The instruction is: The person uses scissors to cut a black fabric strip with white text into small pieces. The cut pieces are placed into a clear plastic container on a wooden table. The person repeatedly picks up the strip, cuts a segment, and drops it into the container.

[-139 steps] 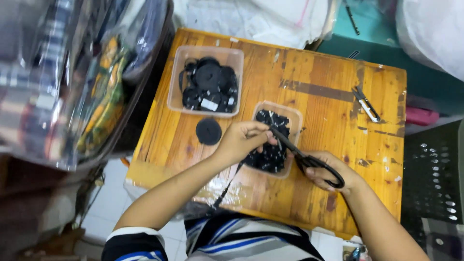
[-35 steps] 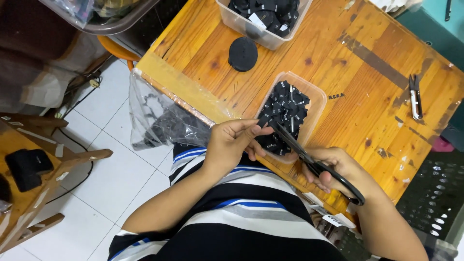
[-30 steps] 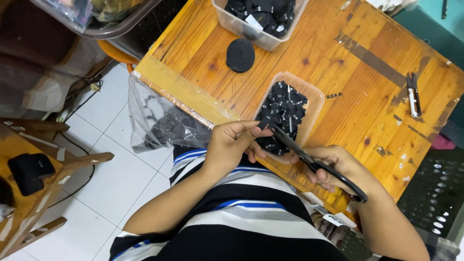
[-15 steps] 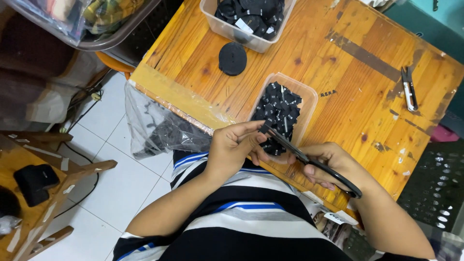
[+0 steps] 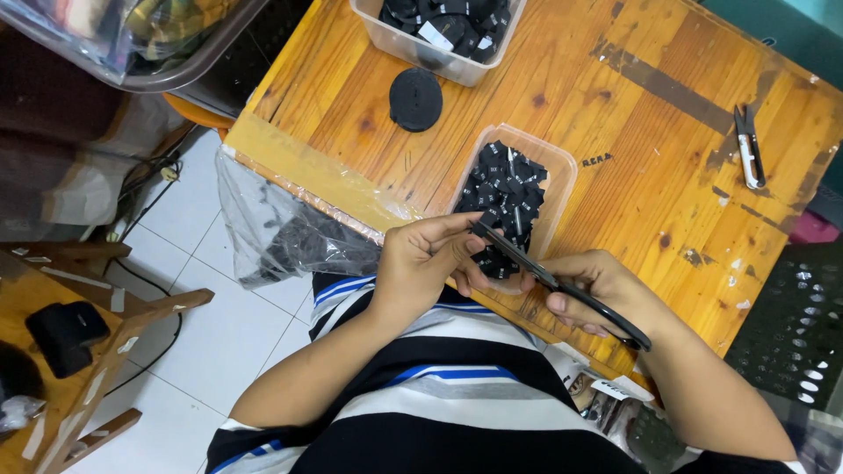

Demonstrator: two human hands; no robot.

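My right hand (image 5: 595, 291) grips black-handled scissors (image 5: 544, 274), their blades pointing up-left toward my left hand. My left hand (image 5: 424, 261) pinches a small black strip at the blade tips, just over the near rim of a clear plastic tray (image 5: 558, 180). That tray holds several small black cut labels (image 5: 506, 193). Both hands hover at the near edge of the wooden table (image 5: 632, 149).
A second clear tub (image 5: 399, 46) of black label rolls stands at the far edge, with a black roll (image 5: 415, 98) lying beside it. Small thread snips (image 5: 747, 146) lie at the right. A plastic bag (image 5: 290, 237) hangs off the table's left side. A wooden stand (image 5: 88, 351) is at lower left.
The view has shifted and tilted toward the table's near edge. My hands stay together over the tray, with the scissors blades still at the strip between my left fingers.
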